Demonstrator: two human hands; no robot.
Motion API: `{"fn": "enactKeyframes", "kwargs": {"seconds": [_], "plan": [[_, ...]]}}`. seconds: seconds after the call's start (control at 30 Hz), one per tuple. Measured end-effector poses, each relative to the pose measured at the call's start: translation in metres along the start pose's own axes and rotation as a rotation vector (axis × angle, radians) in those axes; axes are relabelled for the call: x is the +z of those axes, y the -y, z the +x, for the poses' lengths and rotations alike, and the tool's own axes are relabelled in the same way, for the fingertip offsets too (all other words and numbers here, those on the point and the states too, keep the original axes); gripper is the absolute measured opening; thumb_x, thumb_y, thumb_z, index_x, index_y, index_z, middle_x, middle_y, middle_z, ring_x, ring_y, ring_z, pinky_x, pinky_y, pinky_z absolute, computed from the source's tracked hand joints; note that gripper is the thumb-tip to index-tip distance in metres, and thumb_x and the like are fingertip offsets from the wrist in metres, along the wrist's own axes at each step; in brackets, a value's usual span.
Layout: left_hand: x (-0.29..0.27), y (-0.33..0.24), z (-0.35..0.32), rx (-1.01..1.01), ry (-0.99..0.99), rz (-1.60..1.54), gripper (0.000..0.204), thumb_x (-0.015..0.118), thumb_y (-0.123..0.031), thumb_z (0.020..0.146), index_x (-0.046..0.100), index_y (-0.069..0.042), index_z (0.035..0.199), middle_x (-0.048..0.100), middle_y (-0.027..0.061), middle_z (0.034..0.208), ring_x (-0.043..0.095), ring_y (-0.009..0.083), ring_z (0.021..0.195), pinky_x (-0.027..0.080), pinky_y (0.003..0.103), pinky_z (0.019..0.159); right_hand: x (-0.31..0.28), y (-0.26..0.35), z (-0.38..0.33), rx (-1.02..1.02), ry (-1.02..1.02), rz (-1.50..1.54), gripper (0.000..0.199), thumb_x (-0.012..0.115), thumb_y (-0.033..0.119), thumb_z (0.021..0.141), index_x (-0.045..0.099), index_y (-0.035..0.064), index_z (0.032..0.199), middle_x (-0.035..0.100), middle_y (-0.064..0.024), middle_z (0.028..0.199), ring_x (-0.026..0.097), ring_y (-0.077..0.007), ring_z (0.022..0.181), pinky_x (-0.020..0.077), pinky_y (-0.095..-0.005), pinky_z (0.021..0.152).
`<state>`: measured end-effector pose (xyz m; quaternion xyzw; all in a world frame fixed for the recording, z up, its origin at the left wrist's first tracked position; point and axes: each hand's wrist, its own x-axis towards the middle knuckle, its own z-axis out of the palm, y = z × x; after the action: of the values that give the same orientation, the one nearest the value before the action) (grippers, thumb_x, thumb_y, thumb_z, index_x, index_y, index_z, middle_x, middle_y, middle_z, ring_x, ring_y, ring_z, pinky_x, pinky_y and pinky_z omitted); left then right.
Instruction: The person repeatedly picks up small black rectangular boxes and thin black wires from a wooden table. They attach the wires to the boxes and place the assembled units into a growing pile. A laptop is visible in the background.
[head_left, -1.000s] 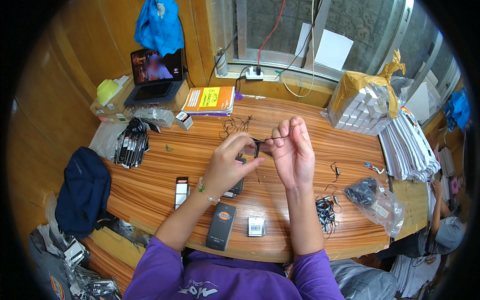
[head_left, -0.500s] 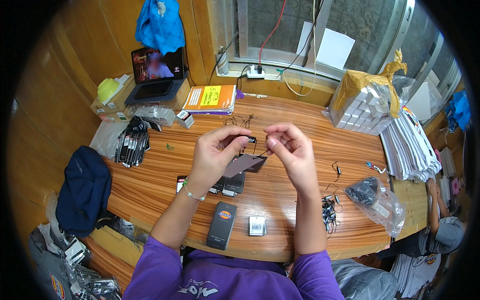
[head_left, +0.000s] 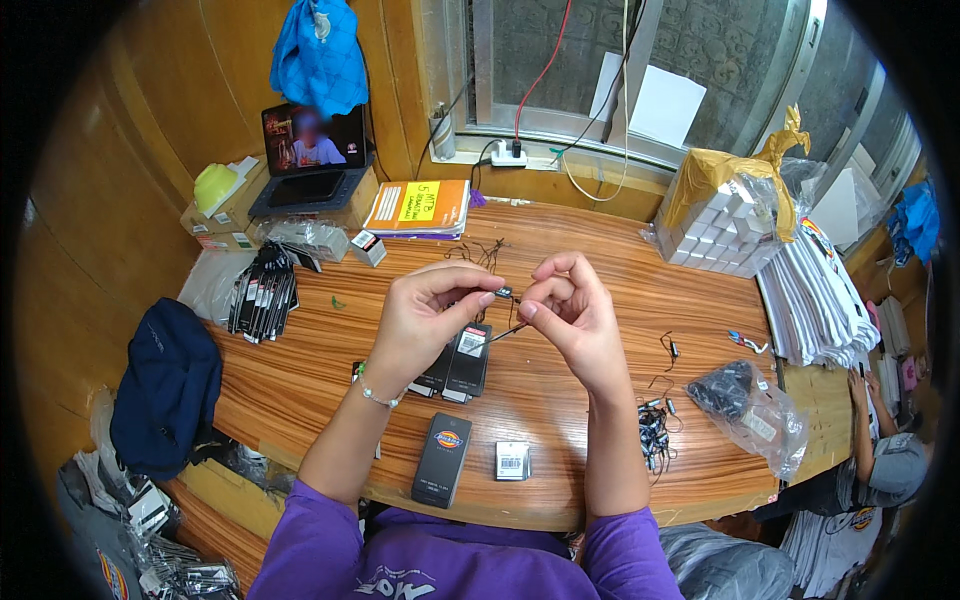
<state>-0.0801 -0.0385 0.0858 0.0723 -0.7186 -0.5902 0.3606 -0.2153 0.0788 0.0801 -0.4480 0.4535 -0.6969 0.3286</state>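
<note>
Above the middle of the table, my left hand (head_left: 430, 318) pinches a small black string fastener (head_left: 504, 292) between thumb and fingertips. Close beside it, my right hand (head_left: 572, 322) has thumb and finger pressed together on the fastener's thin black cord. A dark hang tag (head_left: 508, 332), seen nearly edge-on, hangs at the cord below the fingertips. Under my hands lie dark grey hang tags (head_left: 467, 368), partly covered by my left hand. Nearer to me are a stack of dark grey tags (head_left: 441, 462) and a small stack of white barcode tags (head_left: 513, 461).
Loose black string fasteners (head_left: 657, 430) lie to the right, beside a clear plastic bag (head_left: 760, 415). Folded white garments (head_left: 820, 295) and a wrapped block of small white boxes (head_left: 715, 225) stand far right. Bundled tags (head_left: 264, 295) lie left; a laptop (head_left: 315, 150) stands behind.
The dark hang tag has turned from showing its flat face to nearly edge-on. My right hand has shifted slightly left and down, with fingers more curled. Both hands keep their pinch.
</note>
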Motion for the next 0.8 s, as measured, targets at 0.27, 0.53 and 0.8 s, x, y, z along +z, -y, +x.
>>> {"fn": "enactKeyframes", "kwargs": {"seconds": [0.27, 0.53, 0.8], "plan": [[0.0, -0.003, 0.001, -0.015, 0.055, 0.083, 0.017, 0.06, 0.006, 0.077, 0.067, 0.001, 0.091, 0.064, 0.0088, 0.092, 0.059, 0.0124, 0.084, 0.049, 0.023, 0.073, -0.001, 0.002, -0.001, 0.027, 0.015, -0.011, 0.026, 0.058, -0.003, 0.08, 0.042, 0.0036, 0.099, 0.055, 0.0006, 0.073, 0.05, -0.0048, 0.072, 0.0397, -0.0188, 0.066], [0.001, -0.005, 0.002, -0.023, 0.081, 0.09, 0.02, 0.057, 0.012, 0.074, 0.067, 0.003, 0.089, 0.064, 0.0115, 0.092, 0.061, 0.0158, 0.086, 0.049, 0.025, 0.077, -0.003, -0.002, 0.0, 0.005, 0.028, 0.02, 0.028, 0.058, -0.004, 0.08, 0.041, 0.0047, 0.101, 0.054, 0.0005, 0.072, 0.05, -0.0038, 0.07, 0.0387, -0.0176, 0.062], [-0.005, -0.016, 0.003, 0.035, 0.179, 0.132, 0.023, 0.056, 0.014, 0.071, 0.067, 0.002, 0.087, 0.065, 0.0129, 0.089, 0.063, 0.0181, 0.084, 0.051, 0.025, 0.073, 0.002, -0.008, -0.003, -0.036, 0.063, 0.093, 0.026, 0.062, 0.001, 0.081, 0.042, 0.0051, 0.096, 0.058, -0.0033, 0.079, 0.055, -0.0074, 0.072, 0.0432, -0.0181, 0.063]]}}
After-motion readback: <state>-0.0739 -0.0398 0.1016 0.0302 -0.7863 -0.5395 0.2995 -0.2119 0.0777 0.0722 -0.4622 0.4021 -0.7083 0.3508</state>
